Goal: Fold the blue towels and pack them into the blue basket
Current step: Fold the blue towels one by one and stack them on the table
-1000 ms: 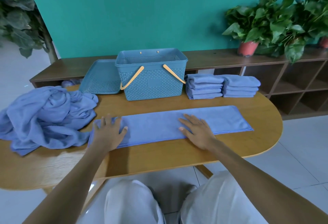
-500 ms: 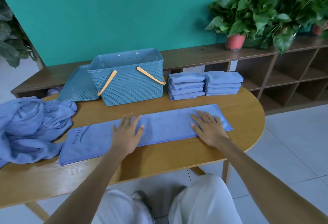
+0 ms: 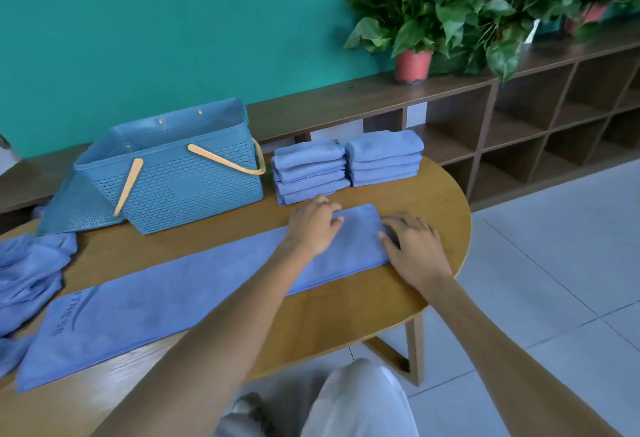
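Bare forearms, no sleeves — pale off-white trousers (image 3: 360, 402) below.

1. Long blue towel (image 3: 194, 294) spread on the table: dark printed letters near its left end, partly readable as "TNESS", with a curved swoosh mark beside them. The first letters are unclear.
2. No other readable text.

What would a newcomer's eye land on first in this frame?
Both hands, left and right, pressing the right end of a long towel laid across the table. Behind them, a basket stands beside two stacks of folded towels.
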